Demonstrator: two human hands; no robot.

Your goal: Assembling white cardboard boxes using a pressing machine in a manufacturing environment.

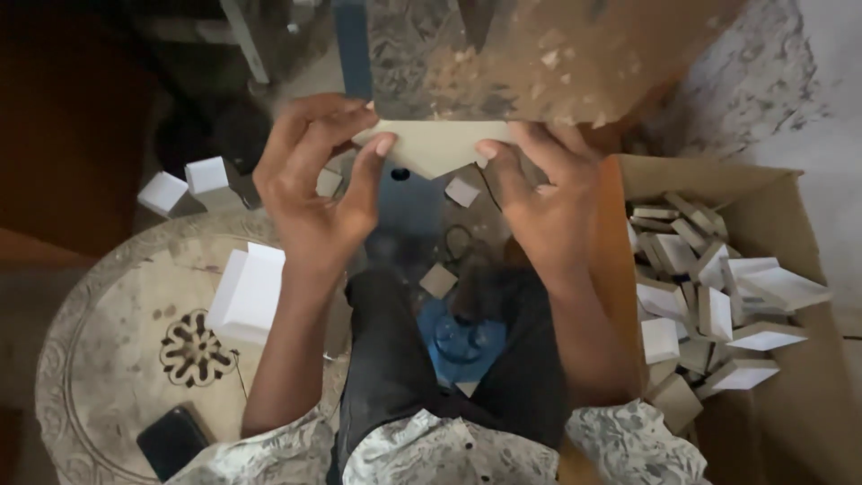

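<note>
Both of my hands hold one flat pale cardboard piece [433,144] with a pointed lower edge, just under the edge of a worn, speckled work surface [539,63]. My left hand [314,193] pinches its left side with thumb and fingers. My right hand [543,193] grips its right side. The top of the piece is hidden by the work surface.
An open cardboard carton [790,193] at the right is filled with several small white folded boxes [718,310]. A round patterned tray-table [117,359] at the left carries a stack of white boxes [247,292] and a dark phone [173,440]. Loose boxes [184,184] and scraps lie on the floor.
</note>
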